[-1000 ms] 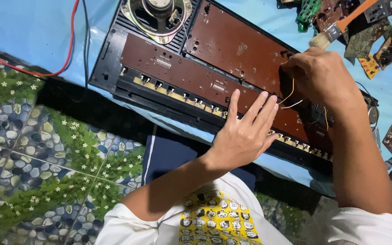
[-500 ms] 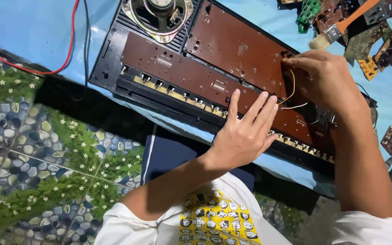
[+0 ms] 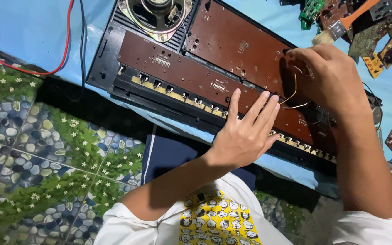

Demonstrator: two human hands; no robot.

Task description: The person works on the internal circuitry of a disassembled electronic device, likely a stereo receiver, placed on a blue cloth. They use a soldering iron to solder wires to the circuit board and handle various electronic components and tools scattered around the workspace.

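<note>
On the blue cloth (image 3: pixel 19 31), left hand (image 3: pixel 243 134) stays spread flat on the circuit board (image 3: pixel 196 77); right hand (image 3: pixel 327 79) unchanged, grip hidden.

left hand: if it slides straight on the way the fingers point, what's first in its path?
The left hand points up and right along the brown circuit board. Likely first: the loose yellow wire, then the right hand; depth unclear.

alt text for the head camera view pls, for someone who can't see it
Seen from above, a person's left hand lies flat, fingers spread, on a long brown circuit board inside an opened black casing, while the right hand works among thin wires at the board's right end. A round speaker sits at the casing's top, and a paintbrush lies nearby on blue cloth.
</note>
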